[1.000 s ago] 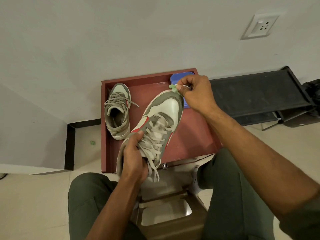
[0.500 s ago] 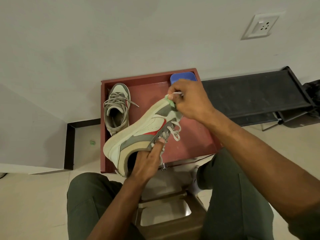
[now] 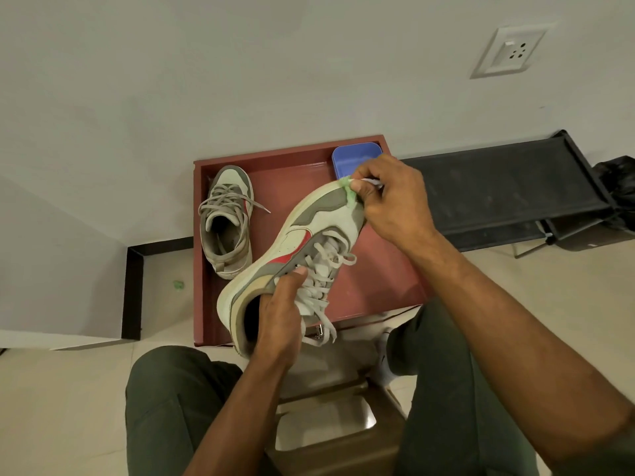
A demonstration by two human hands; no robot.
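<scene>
Head view, left hand (image 3: 278,322) gripping sneaker (image 3: 326,221)

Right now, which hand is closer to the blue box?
The right. The right hand sits just in front of the blue box, pinching a small brush against the shoe. The left hand grips the shoe by its heel opening, farther away.

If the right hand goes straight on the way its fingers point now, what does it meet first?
Probably the toe of the grey-and-white laced sneaker that the left hand holds: the right hand pinches a white tool whose green tip seems to touch that toe, though depth is unclear.
</scene>
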